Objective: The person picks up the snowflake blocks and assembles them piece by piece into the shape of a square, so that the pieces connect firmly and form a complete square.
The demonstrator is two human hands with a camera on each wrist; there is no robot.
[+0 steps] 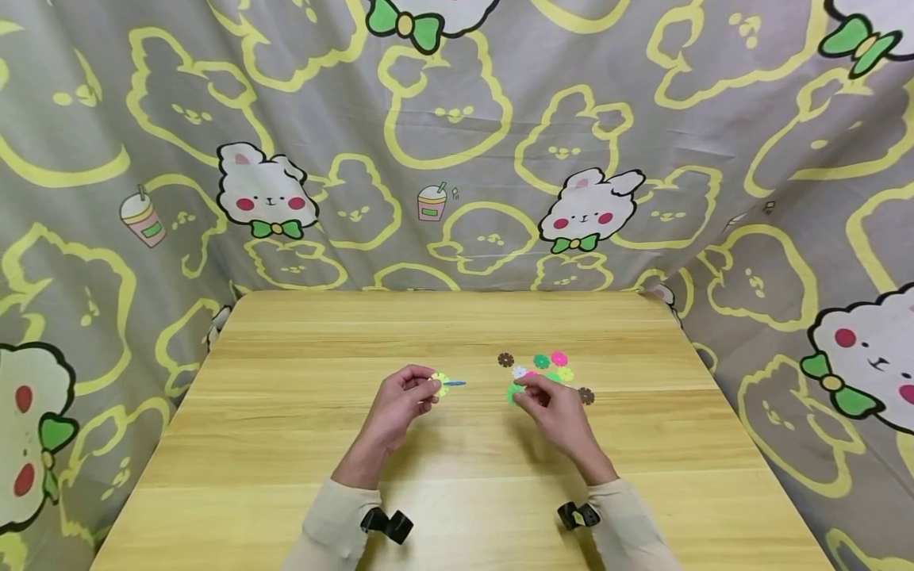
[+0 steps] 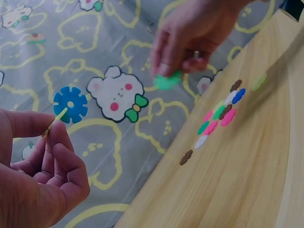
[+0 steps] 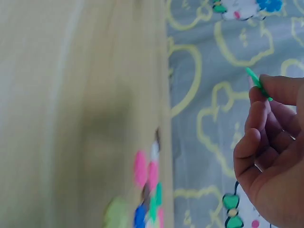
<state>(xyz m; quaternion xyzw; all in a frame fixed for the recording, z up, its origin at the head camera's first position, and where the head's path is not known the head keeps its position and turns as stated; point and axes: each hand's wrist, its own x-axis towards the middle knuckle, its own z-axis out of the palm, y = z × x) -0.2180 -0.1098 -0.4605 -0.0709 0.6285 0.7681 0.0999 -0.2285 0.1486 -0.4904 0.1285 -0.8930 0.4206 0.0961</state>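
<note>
My left hand (image 1: 401,403) pinches a yellow notched disc (image 1: 442,390) between thumb and fingertips, above the table. A blue notched disc (image 2: 78,113) is slotted crosswise onto its edge; in the head view it shows as a thin line. Off to the right, my right hand (image 1: 560,412) pinches a green notched disc (image 1: 512,395) by its edge, thumb against fingertips. The right wrist view shows that green disc (image 3: 253,75) nearly edge-on, apart from the blue and yellow pair. In the head view the right hand partly hides the loose discs.
Several loose notched discs lie in a loose group on the wooden table (image 1: 457,492), among them a brown disc (image 1: 586,395), a pink disc (image 1: 559,359) and a white disc (image 1: 519,371). A patterned curtain (image 1: 471,238) hangs behind the table and on both sides.
</note>
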